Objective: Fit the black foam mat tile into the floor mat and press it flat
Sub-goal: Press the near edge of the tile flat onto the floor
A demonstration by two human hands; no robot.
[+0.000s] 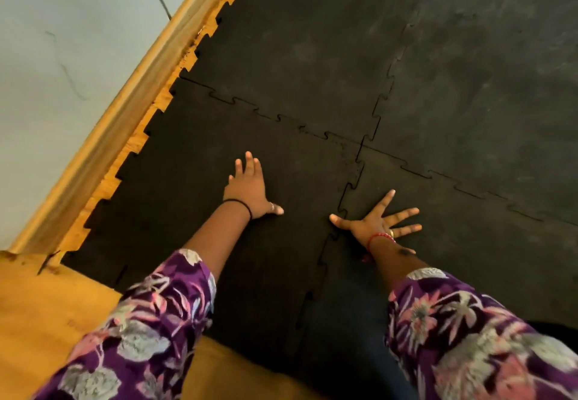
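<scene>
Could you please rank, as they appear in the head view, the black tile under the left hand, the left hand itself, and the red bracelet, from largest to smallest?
1. Black tile, by far the largest.
2. Left hand, flat on that tile.
3. Red bracelet, a thin band on the right wrist.

Wooden floor (40,299), seemingly pale wall (62,39)
</scene>
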